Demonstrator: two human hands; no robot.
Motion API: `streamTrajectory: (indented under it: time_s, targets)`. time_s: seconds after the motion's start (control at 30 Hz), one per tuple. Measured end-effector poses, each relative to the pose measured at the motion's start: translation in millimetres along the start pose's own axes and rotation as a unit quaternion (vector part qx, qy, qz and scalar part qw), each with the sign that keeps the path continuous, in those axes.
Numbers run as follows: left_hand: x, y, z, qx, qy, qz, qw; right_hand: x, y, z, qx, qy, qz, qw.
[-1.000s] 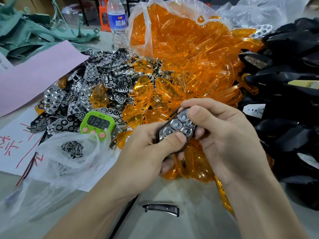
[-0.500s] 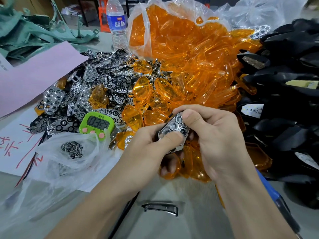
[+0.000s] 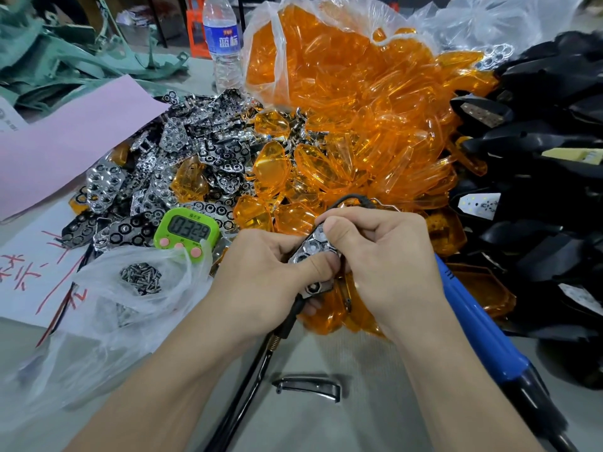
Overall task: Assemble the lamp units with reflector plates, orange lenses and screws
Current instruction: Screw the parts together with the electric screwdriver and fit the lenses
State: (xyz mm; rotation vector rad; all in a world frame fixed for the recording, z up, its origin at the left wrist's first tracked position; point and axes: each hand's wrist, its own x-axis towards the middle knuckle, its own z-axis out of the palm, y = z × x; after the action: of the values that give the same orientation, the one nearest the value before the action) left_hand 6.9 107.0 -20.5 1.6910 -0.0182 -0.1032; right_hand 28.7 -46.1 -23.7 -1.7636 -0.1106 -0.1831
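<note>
A black lamp unit (image 3: 315, 256) with a shiny reflector plate seated on its face is held between both hands at the centre. My left hand (image 3: 261, 282) grips its lower left side, thumb pressing on the plate. From the right, my right hand (image 3: 388, 256) grips it too, thumb on the plate's upper end. A black cable runs down from the unit. Loose reflector plates (image 3: 182, 164) lie heaped at the left. Orange lenses (image 3: 352, 119) spill from a clear bag behind the hands. Screws (image 3: 141, 277) sit in a small plastic bag at lower left.
Black lamp housings (image 3: 538, 164) pile up at the right. A blue-handled screwdriver (image 3: 483, 334) lies under my right forearm. A green timer (image 3: 186, 230) stands beside the plates, a water bottle (image 3: 223, 44) at the back, pink paper (image 3: 65, 141) at left, a metal clip (image 3: 306, 384) near the front.
Both hands have turned the lamp unit so its plate face tilts more upright, and shifted slightly right. My right thumb has slid onto the plate's upper end. The blue screwdriver has come into view.
</note>
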Motion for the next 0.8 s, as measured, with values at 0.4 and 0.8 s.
streamTrajectory:
  time_s: [0.4, 0.8]
  targets:
    - [1, 6, 1, -0.152, -0.051, -0.053, 0.986, -2, -19, -12, 0.192, -0.169, 0.104, 0.961]
    - [9, 7, -10, -0.157, 0.054, 0.022, 0.986, -7, -11, 2, 0.01, -0.023, 0.017, 1.0]
